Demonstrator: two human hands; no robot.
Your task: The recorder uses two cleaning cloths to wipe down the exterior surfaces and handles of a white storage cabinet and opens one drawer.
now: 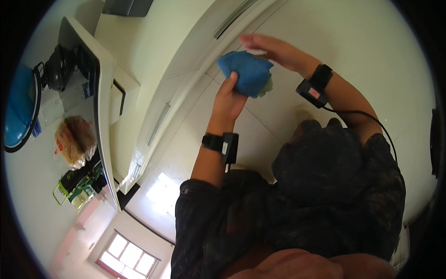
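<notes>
My left hand [229, 100] is wrapped around a folded blue cloth [246, 72], its thumb pressed on the near side. A pale greenish layer shows along the cloth's lower right edge. Just beyond the cloth, to its upper right, is my right hand [276, 50], with fingers stretched out to the left and slightly blurred. A small white strip [257, 52] shows between the right hand and the cloth; I cannot tell what it belongs to. Both of my forearms wear black straps with small black boxes, and a cable runs from the right one.
Left is a long cabinet with pale drawer fronts [155, 121] and a raised dark-edged table [98, 93]. On it are a tied bag of brown food [74, 139], a blue round lid or bowl [19, 107], a black pot-like thing [59, 67] and a green-handled item [59, 191]. Tiled floor [186, 111] lies below.
</notes>
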